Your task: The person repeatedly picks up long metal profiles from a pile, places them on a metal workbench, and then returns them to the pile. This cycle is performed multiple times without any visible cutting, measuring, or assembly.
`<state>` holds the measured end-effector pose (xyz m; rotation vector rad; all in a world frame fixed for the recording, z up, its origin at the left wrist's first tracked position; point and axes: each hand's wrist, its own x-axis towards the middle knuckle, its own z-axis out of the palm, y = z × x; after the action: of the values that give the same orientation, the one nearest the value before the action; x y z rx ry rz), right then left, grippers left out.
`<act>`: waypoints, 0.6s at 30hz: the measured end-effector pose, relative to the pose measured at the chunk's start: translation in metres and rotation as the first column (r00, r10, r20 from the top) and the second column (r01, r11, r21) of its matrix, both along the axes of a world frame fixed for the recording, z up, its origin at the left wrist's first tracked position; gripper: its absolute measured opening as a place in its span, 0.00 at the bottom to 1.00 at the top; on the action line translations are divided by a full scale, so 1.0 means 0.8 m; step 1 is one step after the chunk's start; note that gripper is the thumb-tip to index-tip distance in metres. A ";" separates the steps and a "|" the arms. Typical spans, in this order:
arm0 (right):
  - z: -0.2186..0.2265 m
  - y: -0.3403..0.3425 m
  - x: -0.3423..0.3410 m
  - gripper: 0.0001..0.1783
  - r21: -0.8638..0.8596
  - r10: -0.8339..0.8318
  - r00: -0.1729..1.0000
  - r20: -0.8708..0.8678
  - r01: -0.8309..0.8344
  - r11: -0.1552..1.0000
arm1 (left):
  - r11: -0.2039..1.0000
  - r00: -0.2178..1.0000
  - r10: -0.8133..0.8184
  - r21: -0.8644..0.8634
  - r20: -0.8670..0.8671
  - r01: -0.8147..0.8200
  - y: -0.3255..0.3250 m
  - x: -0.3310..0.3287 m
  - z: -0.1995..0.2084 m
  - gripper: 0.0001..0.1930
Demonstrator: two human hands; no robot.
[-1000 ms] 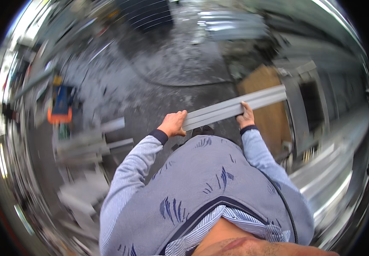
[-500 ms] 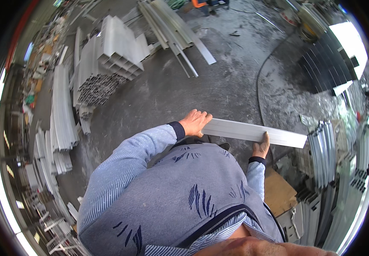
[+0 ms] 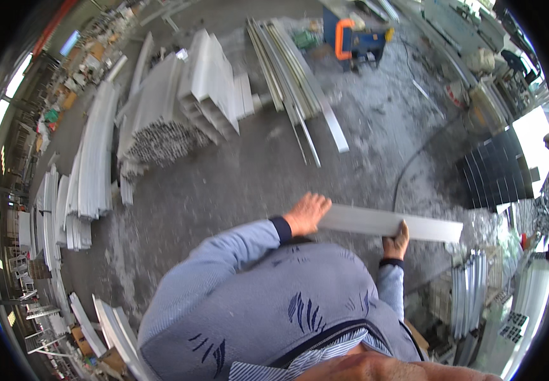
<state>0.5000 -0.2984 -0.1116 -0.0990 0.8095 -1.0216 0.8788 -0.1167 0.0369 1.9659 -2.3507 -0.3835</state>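
Note:
A flat silver-white metal profile [image 3: 432, 228] is held level across the front of my body, over the grey floor. My left hand [image 3: 308, 213] grips its left end, fingers folded over the top edge. Toward the right part of the profile, my right hand [image 3: 397, 242] holds it from the near side, with the thumb up against its face and the other fingers hidden behind or below. Both forearms are bent, and the profile is apart from everything else around it.
Bundled pale metal tubes [image 3: 166, 136] are stacked at the far left, with long profiles [image 3: 333, 127] lying beside them. A blue machine with an orange part [image 3: 344, 41] stands at the back. Dark stacked sections [image 3: 495, 168] and a floor cable [image 3: 408, 166] are on the right.
The view has tilted further ahead, bringing the blue machine and far stock more into sight. Both hands keep hold of the metal profile, which appears a little lower in the picture.

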 end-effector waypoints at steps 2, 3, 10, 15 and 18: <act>0.010 -0.016 0.051 0.15 0.057 -0.094 0.996 -0.003 0.094 0.994 | 0.999 0.996 0.032 0.026 -0.080 -0.030 -0.009 0.040 0.001 0.53; 0.013 -0.022 0.072 0.17 0.073 -0.082 0.997 -0.014 0.082 0.994 | 1.000 0.992 0.023 0.005 -0.128 -0.023 -0.009 0.059 -0.001 0.52; 0.032 -0.045 0.224 0.36 0.275 0.048 0.994 -0.094 -0.020 0.961 | 0.981 0.933 0.171 0.148 -0.316 -0.129 -0.005 0.190 -0.033 0.39; 0.031 -0.088 0.287 0.42 0.353 0.361 0.923 -0.135 -0.296 0.888 | 0.892 0.867 0.417 0.308 -0.273 -0.332 -0.011 0.250 -0.080 0.38; -0.001 -0.142 0.319 0.41 0.396 0.432 0.877 -0.211 -0.327 0.858 | 0.762 0.783 0.592 0.449 -0.192 -0.466 -0.030 0.285 -0.111 0.38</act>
<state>0.7549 -0.4116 -0.1128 -0.1042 1.1799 -0.4736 1.1068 -0.1407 -0.0522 2.3908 -1.4902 -1.0804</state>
